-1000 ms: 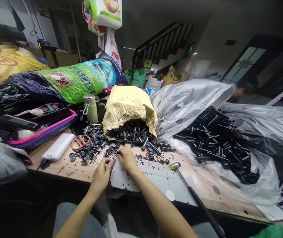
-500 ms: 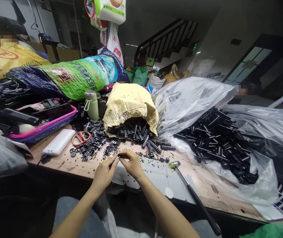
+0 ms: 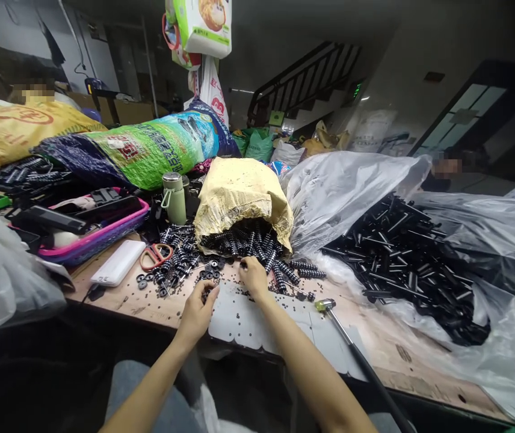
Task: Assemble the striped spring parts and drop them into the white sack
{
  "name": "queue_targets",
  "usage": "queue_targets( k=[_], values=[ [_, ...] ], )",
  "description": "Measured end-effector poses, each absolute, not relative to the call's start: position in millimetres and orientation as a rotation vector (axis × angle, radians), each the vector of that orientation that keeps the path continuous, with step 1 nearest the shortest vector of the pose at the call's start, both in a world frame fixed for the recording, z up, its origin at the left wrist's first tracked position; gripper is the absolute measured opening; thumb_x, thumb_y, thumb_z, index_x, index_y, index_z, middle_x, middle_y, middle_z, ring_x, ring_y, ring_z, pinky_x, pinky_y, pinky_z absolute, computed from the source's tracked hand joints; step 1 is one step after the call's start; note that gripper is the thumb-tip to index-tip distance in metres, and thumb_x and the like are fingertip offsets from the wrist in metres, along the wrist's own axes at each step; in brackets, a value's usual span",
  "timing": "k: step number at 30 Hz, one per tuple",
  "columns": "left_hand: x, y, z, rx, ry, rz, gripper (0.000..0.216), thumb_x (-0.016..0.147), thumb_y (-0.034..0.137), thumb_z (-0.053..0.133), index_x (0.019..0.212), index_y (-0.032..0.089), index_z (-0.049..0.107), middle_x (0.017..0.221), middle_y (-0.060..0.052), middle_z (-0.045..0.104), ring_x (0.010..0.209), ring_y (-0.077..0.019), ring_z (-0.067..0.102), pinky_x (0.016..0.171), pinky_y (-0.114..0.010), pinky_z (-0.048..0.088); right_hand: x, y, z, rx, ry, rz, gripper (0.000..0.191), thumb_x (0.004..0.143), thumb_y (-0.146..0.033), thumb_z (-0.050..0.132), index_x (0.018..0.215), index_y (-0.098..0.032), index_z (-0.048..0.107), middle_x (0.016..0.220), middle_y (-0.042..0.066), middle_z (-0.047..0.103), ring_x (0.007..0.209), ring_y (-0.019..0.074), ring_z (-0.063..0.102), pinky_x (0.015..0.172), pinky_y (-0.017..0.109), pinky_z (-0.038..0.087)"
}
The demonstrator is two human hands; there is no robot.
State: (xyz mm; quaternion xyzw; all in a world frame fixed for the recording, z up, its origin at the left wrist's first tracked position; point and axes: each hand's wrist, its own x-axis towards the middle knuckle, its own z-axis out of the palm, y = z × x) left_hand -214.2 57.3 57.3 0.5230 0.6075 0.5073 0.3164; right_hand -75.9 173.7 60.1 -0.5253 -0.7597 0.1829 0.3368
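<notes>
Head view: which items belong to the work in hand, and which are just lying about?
In use:
left hand, pinching something small, too small to tell
right hand, reaching to the ribbed black parts
yellow sack spilling those parts
small black washers
white perforated sheet

Lying about:
scissors
hammer
white power bank
green flask
pink tray

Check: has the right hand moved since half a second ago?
Yes. The right hand left the left hand and reached forward to the spilled parts at the yellow sack mouth.
</notes>
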Motion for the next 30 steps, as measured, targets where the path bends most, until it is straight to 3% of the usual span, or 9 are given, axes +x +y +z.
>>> queue_targets(
  k=[3,6,21,30],
  values=[
    [-213,59,60,1.52,1.636,1.24,0.039,0.08,0.043,0.042,0.107,0.018,0.056,0.103,-0.008,0.063,0.091,-0.0193,0.059,0.078,-0.031,0.048,-79,149,62,-1.234,-2.041,0.57,0.019,0.069,-0.012,0.054,0.086,-0.019,0.056,0.088,0.002,0.056,0.073,0.0125,0.054,0.069,0.026,0.045],
    [-209,60,60,1.6,1.672,1.17,0.04,0.08,0.04,0.043,0.109,0.017,0.056,0.112,-0.008,0.059,0.104,-0.0206,0.054,0.089,-0.035,0.043,-81,125,67,-1.042,-2.054,0.662,0.021,0.067,-0.008,0.05,0.085,-0.019,0.056,0.083,0.001,0.054,0.07,0.011,0.053,0.066,0.023,0.045],
    [-198,55,60,1.759,1.59,1.143,0.036,0.081,0.037,0.041,0.11,0.02,0.056,0.109,-0.005,0.061,0.102,-0.0192,0.055,0.088,-0.034,0.044,-63,102,74,-0.89,-1.937,0.778,0.023,0.068,-0.009,0.049,0.085,-0.021,0.058,0.084,0.003,0.056,0.076,0.0143,0.054,0.068,0.027,0.048],
    [-185,59,56,1.73,1.529,1.211,0.039,0.082,0.036,0.04,0.117,0.019,0.049,0.113,-0.007,0.058,0.105,-0.0193,0.053,0.09,-0.034,0.042,-44,103,75,-0.725,-2.157,0.512,0.03,0.075,-0.009,0.042,0.096,-0.022,0.059,0.098,0.008,0.058,0.095,0.0168,0.053,0.083,0.033,0.045]
  ],
)
